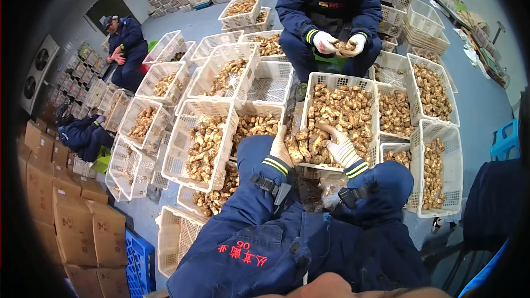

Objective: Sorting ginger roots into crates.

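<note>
Navy clothing [359,248] lies nearest in the head view. Beyond it, the left hand [280,148] grasps one mushroom [292,149], long axis pointing away from the wearer, at one white crate's [321,80] near-left corner; whether the right hand [342,147] grips another, I cannot tell. Three co-workers [126,44] appear.

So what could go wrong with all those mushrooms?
The mushroom in the left hand is close to the edge of the crate, so it might drop outside if the grip slips. That crate is also piled with mushrooms, so the right hand could knock some or bruise them. Further back, one crate stands on another, and it might topple if bumped.
</note>
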{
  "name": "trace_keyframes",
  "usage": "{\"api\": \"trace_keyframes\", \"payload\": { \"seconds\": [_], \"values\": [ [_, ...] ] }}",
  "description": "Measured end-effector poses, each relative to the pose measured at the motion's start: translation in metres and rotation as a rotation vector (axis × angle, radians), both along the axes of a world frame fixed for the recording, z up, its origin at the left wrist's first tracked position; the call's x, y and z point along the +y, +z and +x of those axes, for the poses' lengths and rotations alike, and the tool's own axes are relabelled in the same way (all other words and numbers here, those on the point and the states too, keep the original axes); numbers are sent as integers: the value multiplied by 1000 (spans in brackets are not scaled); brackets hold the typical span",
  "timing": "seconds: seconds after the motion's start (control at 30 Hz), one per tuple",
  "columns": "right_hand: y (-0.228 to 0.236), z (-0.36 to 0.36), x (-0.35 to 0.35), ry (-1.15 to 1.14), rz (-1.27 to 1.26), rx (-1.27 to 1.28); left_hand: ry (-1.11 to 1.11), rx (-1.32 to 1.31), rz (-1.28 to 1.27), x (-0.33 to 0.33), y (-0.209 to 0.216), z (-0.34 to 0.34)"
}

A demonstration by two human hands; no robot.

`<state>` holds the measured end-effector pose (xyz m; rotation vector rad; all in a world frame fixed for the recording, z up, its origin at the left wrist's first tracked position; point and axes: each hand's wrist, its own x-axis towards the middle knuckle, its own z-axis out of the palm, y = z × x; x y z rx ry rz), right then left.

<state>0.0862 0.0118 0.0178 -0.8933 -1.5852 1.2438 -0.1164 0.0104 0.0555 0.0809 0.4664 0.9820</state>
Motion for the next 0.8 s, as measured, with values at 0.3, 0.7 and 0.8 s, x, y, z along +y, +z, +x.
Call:
{"api": "trace_keyframes", "payload": {
  "seconds": [0.3, 0.7, 0.8],
  "values": [
    [12, 24, -25, 38, 70, 99, 42, 35, -19, -37, 17, 37],
    [-41, -13, -12, -290, -376, -88, 50, -159, -93, 6, -19, 8],
    [-52, -26, 1, -325, -332, 4, 59, -133, -166, 20, -31, 2]
  ]
}}
